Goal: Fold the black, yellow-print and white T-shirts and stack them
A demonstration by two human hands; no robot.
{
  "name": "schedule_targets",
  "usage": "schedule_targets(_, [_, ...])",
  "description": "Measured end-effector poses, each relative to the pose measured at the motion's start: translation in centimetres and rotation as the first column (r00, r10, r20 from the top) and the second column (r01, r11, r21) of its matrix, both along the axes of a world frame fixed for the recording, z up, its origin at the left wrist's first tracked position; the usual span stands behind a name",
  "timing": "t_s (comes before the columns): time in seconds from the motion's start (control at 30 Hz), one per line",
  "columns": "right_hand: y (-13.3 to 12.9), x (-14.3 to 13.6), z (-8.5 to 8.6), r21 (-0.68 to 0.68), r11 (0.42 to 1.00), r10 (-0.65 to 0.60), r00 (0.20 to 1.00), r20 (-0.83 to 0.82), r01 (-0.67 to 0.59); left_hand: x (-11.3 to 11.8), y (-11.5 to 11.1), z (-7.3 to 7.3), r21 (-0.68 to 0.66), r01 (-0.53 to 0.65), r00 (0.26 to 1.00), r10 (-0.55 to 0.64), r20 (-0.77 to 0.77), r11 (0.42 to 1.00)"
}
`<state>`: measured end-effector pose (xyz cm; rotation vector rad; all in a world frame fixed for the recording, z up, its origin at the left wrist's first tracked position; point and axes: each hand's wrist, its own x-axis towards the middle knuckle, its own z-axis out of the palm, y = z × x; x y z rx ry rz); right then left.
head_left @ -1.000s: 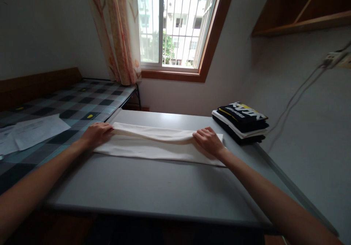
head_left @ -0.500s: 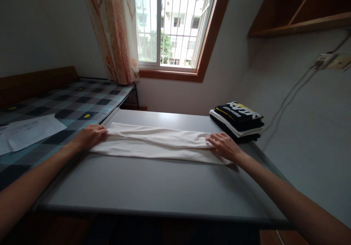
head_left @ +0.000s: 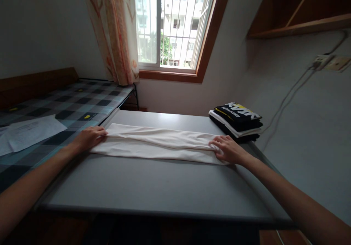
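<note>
A white garment, folded into a long strip with a lengthwise layer on top, lies across the grey table. Its exact kind does not show. At its left end, my left hand pinches the edge between thumb and fingers. My right hand has its fingers curled over the right end, bunching the cloth there. Small wrinkles run along the upper layer between the hands.
A stack of folded clothes, black and white with a printed black one on top, sits at the table's back right. To the left is a bed with a checked cover and paper sheets. A cable hangs along the right wall.
My right hand has shifted slightly right and nearer to me, and its fingers now bunch the garment's right end. My left hand stays almost in place at the left end.
</note>
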<state>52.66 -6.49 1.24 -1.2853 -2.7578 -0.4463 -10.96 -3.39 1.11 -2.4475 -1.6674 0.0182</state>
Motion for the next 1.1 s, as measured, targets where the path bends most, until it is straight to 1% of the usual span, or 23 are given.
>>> schedule_targets(0.1, [-0.2, -0.8, 0.2, 0.022, 1.000, -0.013, 0.999, 0.045, 0.012, 0.4, -0.2, 0.1, -0.013, -0.032, 0.999, 0.032, 0.003, 0.999])
schedule_targets(0.23, [0.3, -1.4, 0.9, 0.111, 0.988, -0.121, 0.981, 0.151, 0.105, 0.6, -0.2, 0.7, -0.001, -0.064, 0.998, 0.064, 0.024, 0.998])
schedule_targets(0.33, [1.1, -1.1, 1.4, 0.225, 0.956, -0.221, 0.968, 0.118, 0.191, 0.6, -0.1, 1.3, 0.046, -0.079, 0.996, 0.077, 0.038, 0.996])
schedule_targets(0.4, [1.6, -0.7, 1.3, 0.279, 0.937, -0.245, 0.966, 0.088, 0.212, 0.5, -0.2, 1.5, 0.070, -0.062, 0.997, 0.060, 0.043, 0.996])
schedule_targets(0.47, [1.7, -0.2, 0.7, 0.272, 0.942, -0.228, 0.969, 0.094, 0.196, 0.4, -0.4, 1.3, 0.054, -0.035, 0.999, 0.033, 0.032, 0.998])
schedule_targets(0.53, [1.6, 0.1, -0.2, 0.228, 0.957, -0.209, 0.972, 0.110, 0.180, 0.4, -0.8, 0.9, 0.011, -0.018, 1.000, 0.017, 0.023, 1.000])
schedule_targets(0.63, [1.5, 0.3, -1.0, 0.221, 0.949, -0.248, 0.966, 0.074, 0.226, 0.4, -1.3, 0.2, -0.002, -0.023, 0.999, 0.023, 0.037, 1.000])
schedule_targets(0.73, [1.5, 0.2, -0.8, 0.278, 0.912, -0.313, 0.950, 0.000, 0.300, 0.3, -1.5, 0.0, 0.081, -0.040, 0.997, 0.035, 0.068, 0.996])
schedule_targets(0.8, [1.5, 0.1, -0.6, 0.285, 0.908, -0.314, 0.949, -0.021, 0.307, 0.2, -1.5, 0.0, 0.108, -0.046, 0.996, 0.037, 0.087, 0.993])
schedule_targets(0.83, [1.4, 0.1, -0.5, 0.272, 0.918, -0.297, 0.955, -0.015, 0.290, 0.1, -1.6, 0.1, 0.091, -0.042, 0.995, 0.034, 0.090, 0.995])
schedule_targets(0.9, [1.2, 0.1, -0.7, 0.231, 0.942, -0.250, 0.968, 0.006, 0.242, 0.1, -1.7, 0.0, 0.009, -0.017, 0.996, 0.017, 0.089, 1.000])
schedule_targets(0.97, [0.9, 0.1, -0.9, 0.200, 0.955, -0.224, 0.975, 0.013, 0.217, 0.1, -1.8, 0.0, -0.057, 0.001, 0.996, 0.005, 0.094, 0.998])
schedule_targets(1.1, [0.4, 0.1, -0.9, 0.189, 0.952, -0.247, 0.969, 0.012, 0.240, 0.6, -1.9, 0.7, -0.114, -0.008, 0.997, 0.017, 0.077, 0.993])
